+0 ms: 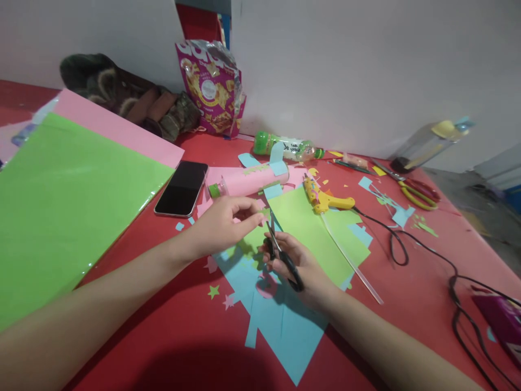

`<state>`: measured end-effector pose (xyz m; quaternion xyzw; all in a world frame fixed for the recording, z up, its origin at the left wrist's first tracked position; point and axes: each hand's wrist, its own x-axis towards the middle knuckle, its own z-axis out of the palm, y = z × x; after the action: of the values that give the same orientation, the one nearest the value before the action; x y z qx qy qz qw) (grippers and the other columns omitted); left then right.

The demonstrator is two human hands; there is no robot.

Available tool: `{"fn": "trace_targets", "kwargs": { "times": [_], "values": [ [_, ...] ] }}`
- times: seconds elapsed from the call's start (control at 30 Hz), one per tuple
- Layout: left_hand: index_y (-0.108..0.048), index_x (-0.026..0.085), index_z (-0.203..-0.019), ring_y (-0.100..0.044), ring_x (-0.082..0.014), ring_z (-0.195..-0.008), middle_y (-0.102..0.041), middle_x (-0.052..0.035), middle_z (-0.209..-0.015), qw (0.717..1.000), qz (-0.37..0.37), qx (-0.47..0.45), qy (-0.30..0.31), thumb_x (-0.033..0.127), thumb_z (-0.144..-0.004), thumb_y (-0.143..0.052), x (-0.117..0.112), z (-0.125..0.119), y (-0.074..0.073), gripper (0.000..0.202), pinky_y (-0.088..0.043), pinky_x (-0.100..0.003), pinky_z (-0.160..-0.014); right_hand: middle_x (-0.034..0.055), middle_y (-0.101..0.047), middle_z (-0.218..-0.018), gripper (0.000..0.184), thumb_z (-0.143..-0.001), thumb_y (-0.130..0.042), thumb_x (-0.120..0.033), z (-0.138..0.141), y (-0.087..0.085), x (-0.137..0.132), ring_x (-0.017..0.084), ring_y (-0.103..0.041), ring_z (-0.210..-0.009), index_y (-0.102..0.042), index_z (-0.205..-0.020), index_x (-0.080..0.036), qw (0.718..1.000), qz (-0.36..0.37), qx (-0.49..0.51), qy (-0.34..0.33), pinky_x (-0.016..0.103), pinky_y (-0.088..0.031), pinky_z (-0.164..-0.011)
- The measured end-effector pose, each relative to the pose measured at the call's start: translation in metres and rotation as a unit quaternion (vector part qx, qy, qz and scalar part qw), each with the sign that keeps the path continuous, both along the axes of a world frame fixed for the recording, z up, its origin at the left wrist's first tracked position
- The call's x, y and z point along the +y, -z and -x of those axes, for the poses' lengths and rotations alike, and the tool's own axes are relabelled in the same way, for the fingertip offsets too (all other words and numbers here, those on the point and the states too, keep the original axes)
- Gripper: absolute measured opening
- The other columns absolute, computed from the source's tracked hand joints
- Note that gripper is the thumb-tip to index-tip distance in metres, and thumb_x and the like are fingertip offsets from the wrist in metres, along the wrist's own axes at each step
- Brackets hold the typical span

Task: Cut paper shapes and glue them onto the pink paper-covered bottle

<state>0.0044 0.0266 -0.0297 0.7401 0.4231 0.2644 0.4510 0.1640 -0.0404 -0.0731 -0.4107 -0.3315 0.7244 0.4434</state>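
My left hand [226,222] pinches a small scrap of paper [262,216] between thumb and fingers, just above the table. My right hand [297,266] is wrapped round black-handled scissors [280,252], whose blades point up at that scrap. Under both hands lie a light-blue cut sheet [280,320] and a light-green sheet [313,228]. Small cut stars [214,291] lie beside the blue sheet.
A pink-wrapped bottle [252,180], a phone [182,187], a yellow glue gun [321,198] with black cable [427,252] and a clear glue stick lie on the red table. Large green and pink sheets [69,190] at left. Red-yellow scissors [415,191], a green bottle, a snack bag behind.
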Motion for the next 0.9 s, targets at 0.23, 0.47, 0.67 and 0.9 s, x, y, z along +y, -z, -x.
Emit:
{"fn": "trace_targets", "kwargs": {
  "times": [0.23,0.47,0.67,0.9],
  "values": [
    [-0.049,0.014,-0.061,-0.043,-0.0069,-0.054,-0.046,0.0033,-0.057,0.999,0.01,-0.003,0.045,0.024,-0.074,-0.045,-0.0003,0.0,-0.0021,0.017,-0.036,-0.017,-0.051,-0.0014,-0.056,-0.084,0.039,-0.056,-0.073,-0.025,0.0002,-0.0018,0.0,0.009,-0.052,-0.069,-0.056,-0.091,-0.025,1.0,-0.008,-0.002,-0.006,0.024,-0.044,-0.064],
    [-0.048,0.014,-0.06,-0.041,-0.0072,-0.053,-0.044,0.0033,-0.057,0.999,0.008,0.011,0.049,0.024,-0.075,-0.044,-0.0017,-0.001,-0.002,0.018,-0.034,-0.018,-0.05,-0.0023,-0.055,-0.083,0.039,-0.055,-0.073,-0.024,0.0001,-0.0012,-0.0004,0.009,-0.053,-0.069,-0.056,-0.09,-0.026,1.0,-0.01,-0.001,-0.005,0.024,-0.045,-0.062],
    [-0.05,0.014,-0.061,-0.044,-0.0086,-0.054,-0.048,0.0016,-0.057,0.998,-0.009,0.046,0.039,0.029,-0.076,-0.043,-0.0031,-0.0014,-0.001,0.022,-0.036,-0.019,-0.051,-0.002,-0.055,-0.08,0.039,-0.057,-0.071,-0.026,-0.0005,-0.003,-0.0009,0.011,-0.053,-0.068,-0.054,-0.092,-0.025,0.999,-0.023,-0.006,-0.021,0.024,-0.046,-0.059],
    [-0.053,0.014,-0.061,-0.046,-0.0078,-0.054,-0.05,0.0025,-0.056,0.999,-0.007,0.037,0.033,0.027,-0.074,-0.046,-0.0055,-0.0021,-0.0035,0.02,-0.036,-0.018,-0.05,-0.0011,-0.053,-0.081,0.04,-0.058,-0.07,-0.029,-0.001,-0.0045,-0.0006,0.01,-0.052,-0.067,-0.051,-0.093,-0.023,0.999,-0.018,0.004,-0.046,0.022,-0.042,-0.054]
  ]
}}
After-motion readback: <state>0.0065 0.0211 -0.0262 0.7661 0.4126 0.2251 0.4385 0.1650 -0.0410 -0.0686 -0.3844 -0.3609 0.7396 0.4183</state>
